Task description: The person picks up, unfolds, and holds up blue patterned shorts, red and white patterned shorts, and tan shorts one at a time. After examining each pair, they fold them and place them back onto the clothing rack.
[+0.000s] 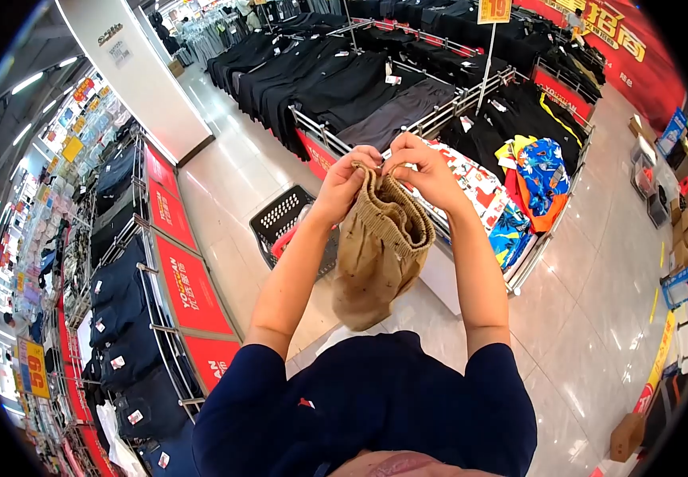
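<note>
At your far left, dark folded clothes (pixel 131 342) lie in a rack edged with red panels (pixel 189 290), and the tiled aisle (pixel 221 191) runs alongside, past the foot of a white pillar (pixel 141 79). Next to the aisle a black basket (pixel 272 213) sits low, partly hidden by your left forearm, with something red showing in it. Your left hand (pixel 348 184) has a narrow grip, thumb and fingertips pinched on the gathered waistband of a brown garment (pixel 376 266). The garment hangs below both hands, in front of your dark shirt (pixel 384 397), its waistband making a loose loop that faces up toward you. Your right hand (pixel 426 168) grips the same band close beside the left, fingers curled and pinched in; you cannot tell exactly how the fingertips meet the cloth. Beyond and to the right, a railed display desk (pixel 519 274) carries black clothes (pixel 344 83) and bright printed clothes (pixel 544 171), its metal rail turning a corner just right of your right forearm. Past that edge, shiny tiled floor (pixel 586 306) gives you room sideways, as far as the cardboard box (pixel 628 437) and other goods at the far right
</note>
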Tool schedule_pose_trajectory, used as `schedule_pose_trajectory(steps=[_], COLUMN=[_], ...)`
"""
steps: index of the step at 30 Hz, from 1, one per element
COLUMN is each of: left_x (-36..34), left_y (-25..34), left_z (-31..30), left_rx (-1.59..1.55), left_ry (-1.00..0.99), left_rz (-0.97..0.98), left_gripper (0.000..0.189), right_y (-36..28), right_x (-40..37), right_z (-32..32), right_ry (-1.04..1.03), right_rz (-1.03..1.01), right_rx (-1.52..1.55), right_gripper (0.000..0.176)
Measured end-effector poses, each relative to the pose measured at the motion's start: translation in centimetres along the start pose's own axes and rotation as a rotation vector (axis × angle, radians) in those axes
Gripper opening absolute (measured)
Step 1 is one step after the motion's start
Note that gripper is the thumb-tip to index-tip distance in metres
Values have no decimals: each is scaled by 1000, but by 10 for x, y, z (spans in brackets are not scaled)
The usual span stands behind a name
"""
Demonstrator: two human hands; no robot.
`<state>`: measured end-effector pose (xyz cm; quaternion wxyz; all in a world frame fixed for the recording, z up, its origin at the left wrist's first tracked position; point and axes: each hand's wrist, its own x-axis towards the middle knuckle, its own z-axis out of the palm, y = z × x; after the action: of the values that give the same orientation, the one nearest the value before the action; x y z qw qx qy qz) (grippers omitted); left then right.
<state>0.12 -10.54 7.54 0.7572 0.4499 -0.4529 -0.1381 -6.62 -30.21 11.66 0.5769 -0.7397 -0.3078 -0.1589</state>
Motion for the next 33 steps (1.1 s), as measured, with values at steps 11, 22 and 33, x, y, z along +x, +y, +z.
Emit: schedule_pose_trajectory(steps=[11,22,33], left_x=[-13,-45,-80], left_y=[21,14,32], left_z=[8,26,26], left_rx=[372,480,579], left_ry=[-194,-151,-133], left_rz=[-136,-196,-150], left_gripper=[15,27,23], right_y=[-4,4,-34], right_x=[-21,-62,-163], right_z=[2,26,48], right_ry=[-27,130,103], right_rz=[-53,-64,186], right_rx=[-42,-100,-393], right_gripper=[26,27,17])
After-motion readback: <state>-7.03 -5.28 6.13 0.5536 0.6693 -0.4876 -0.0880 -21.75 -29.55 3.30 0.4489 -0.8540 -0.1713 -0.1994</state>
